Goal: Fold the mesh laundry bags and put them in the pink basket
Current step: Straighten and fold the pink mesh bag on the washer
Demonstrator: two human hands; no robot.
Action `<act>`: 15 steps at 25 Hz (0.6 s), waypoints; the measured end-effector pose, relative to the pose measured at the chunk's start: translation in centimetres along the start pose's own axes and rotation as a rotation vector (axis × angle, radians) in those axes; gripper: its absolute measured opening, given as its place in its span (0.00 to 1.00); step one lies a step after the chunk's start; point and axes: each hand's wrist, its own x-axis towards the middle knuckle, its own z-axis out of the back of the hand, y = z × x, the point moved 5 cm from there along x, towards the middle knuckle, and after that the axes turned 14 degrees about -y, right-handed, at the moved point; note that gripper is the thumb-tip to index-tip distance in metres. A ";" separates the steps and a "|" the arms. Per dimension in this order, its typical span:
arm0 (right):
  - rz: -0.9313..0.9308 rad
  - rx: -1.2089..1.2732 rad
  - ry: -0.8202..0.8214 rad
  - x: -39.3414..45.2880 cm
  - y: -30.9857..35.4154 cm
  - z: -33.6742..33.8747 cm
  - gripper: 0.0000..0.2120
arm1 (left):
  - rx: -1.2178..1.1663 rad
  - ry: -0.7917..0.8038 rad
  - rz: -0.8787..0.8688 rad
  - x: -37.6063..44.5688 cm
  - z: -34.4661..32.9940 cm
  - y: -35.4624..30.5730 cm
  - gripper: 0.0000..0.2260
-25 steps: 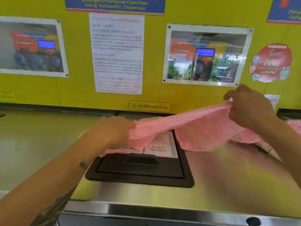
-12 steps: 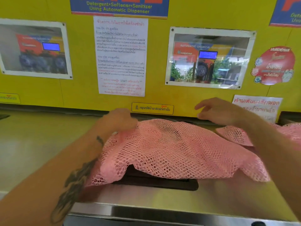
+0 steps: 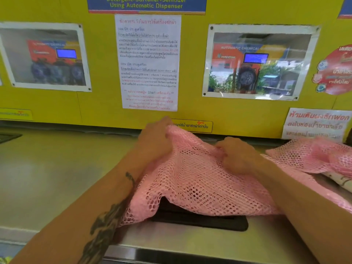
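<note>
A pink mesh laundry bag (image 3: 198,180) lies spread over the middle of the steel counter (image 3: 57,178), draped across a black recessed lid (image 3: 200,220) set into the counter near its front edge; only the lid's front portion shows below the mesh. The left hand (image 3: 154,138) is at the bag's far left corner, close to the counter's back edge, its grip closed on the mesh with fingers curled into the fabric and that corner lifted slightly off the surface. The left forearm carries a dark tattoo. The right hand (image 3: 238,155) sits on the bag's far middle portion, fingers curled, its grip holding a bunched fold of mesh. The bag's near edge hangs loosely over the lid, rumpled and not flat. A second pink mesh bag (image 3: 312,155) lies crumpled toward the counter's right edge, apart from both hands, resting partly over a white printed item (image 3: 337,180) whose nature cannot be told. Behind the counter's back edge stands a yellow panel (image 3: 99,103) bearing a white printed notice (image 3: 148,61) and two framed photographs.
</note>
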 end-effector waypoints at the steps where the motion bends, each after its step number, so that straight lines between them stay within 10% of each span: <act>1: -0.001 -0.041 -0.090 0.0 -0.3 0.8 0.08 | 0.045 -0.158 -0.033 0.7 1.4 0.1 0.09; 4: -0.017 -0.081 -0.226 0.0 -0.8 2.0 0.06 | 0.346 -0.257 -0.073 1.4 2.7 0.6 0.23; 9: -0.115 -0.038 0.014 -0.6 -1.1 0.1 0.28 | 0.340 0.146 0.197 0.5 0.9 3.9 0.26; 15: 0.008 -0.018 0.435 -2.3 0.5 -0.9 0.30 | 0.469 0.832 0.175 -3.5 -2.8 6.5 0.42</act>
